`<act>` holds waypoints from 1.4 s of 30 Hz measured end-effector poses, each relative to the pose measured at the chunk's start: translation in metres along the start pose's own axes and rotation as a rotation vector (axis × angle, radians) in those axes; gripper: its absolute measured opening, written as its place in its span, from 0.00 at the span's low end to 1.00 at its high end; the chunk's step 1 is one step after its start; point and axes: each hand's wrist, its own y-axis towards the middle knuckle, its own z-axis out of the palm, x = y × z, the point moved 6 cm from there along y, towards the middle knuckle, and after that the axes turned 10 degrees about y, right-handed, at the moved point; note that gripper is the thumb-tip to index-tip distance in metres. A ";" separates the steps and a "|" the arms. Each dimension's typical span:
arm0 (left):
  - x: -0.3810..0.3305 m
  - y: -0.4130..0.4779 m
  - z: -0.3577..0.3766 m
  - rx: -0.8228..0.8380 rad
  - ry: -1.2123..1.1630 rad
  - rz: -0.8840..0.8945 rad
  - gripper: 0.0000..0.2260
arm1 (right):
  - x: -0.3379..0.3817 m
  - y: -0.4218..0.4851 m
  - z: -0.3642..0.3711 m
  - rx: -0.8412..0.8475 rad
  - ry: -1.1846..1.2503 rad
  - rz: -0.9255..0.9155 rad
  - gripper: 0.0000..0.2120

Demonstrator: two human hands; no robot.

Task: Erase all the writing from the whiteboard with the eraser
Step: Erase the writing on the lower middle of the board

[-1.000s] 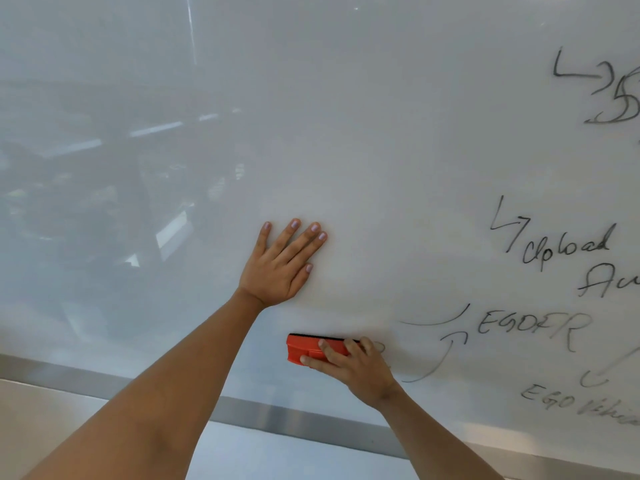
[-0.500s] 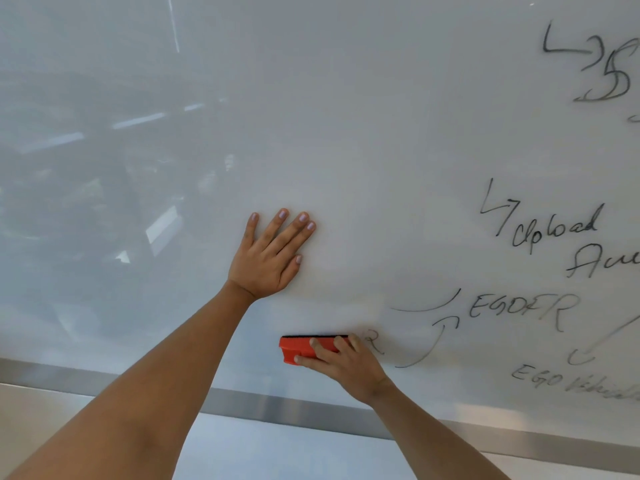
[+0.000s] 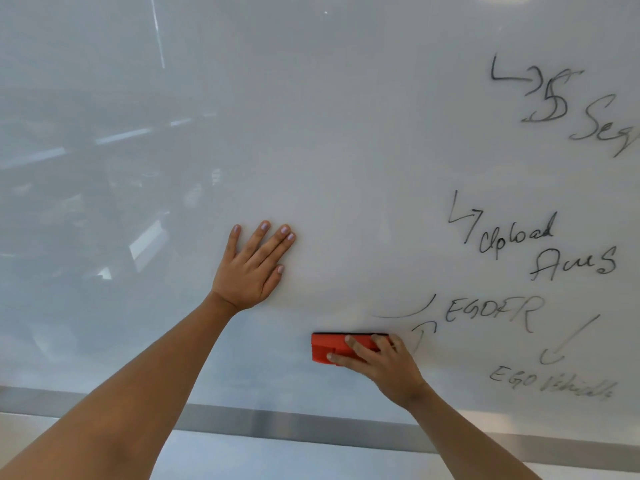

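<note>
From the head camera, black writing (image 3: 490, 311) fills the whiteboard (image 3: 346, 133) right of the red eraser (image 3: 327, 348); a small arrow (image 3: 424, 329) sits just beside it. The left hand (image 3: 251, 271) presses flat, fingers straight, up-left of the eraser. The right hand (image 3: 388, 365) grips the eraser against the board. A metal rail (image 3: 277, 422) runs below.

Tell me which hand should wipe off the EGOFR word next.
Right. The right hand grips the red eraser against the whiteboard, just left of and below EGOFR. The left hand lies flat on bare board farther left, holding nothing.
</note>
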 end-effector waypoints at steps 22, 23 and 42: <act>-0.108 0.078 -0.006 -0.004 -0.062 0.079 0.27 | -0.086 -0.032 -0.048 -0.233 -0.145 0.069 0.31; -0.108 0.078 -0.005 -0.008 -0.052 0.076 0.27 | -0.098 -0.030 -0.061 -0.294 -0.148 0.122 0.27; -0.112 0.075 -0.005 -0.070 -0.053 0.074 0.27 | -0.119 -0.050 -0.067 -0.686 0.305 0.744 0.19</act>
